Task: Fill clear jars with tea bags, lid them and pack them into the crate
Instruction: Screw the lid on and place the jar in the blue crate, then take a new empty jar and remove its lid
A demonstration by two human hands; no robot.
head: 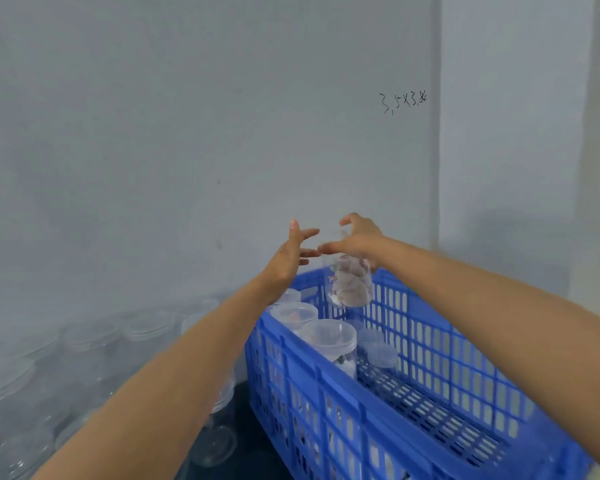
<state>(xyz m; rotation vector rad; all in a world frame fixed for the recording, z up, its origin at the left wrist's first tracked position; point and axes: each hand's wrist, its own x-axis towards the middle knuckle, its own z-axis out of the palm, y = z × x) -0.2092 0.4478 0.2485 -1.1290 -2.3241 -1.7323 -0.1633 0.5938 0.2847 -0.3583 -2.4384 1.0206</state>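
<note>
Here, both arms reached forward over the far end of the blue perforated plastic crate, which sat at about five o'clock in the view. The right hand was curled over the top of a clear plastic jar filled with tea bags, gripping it from above and holding it upright above the crate's far corner, near twelve o'clock from the crate's middle. The left hand was released, its fingers straight and spread, pointing toward the jar from its nine o'clock side; whether the fingertips touched it could not be told through the blur. Inside the crate, a row of lidded clear jars stood along the left wall, and a shorter lidded clear jar stood just beside them on the slotted floor. At eight o'clock, many empty clear jars crowded the dark counter against the pale grey wall, which bore black handwritten figures at one o'clock.
</note>
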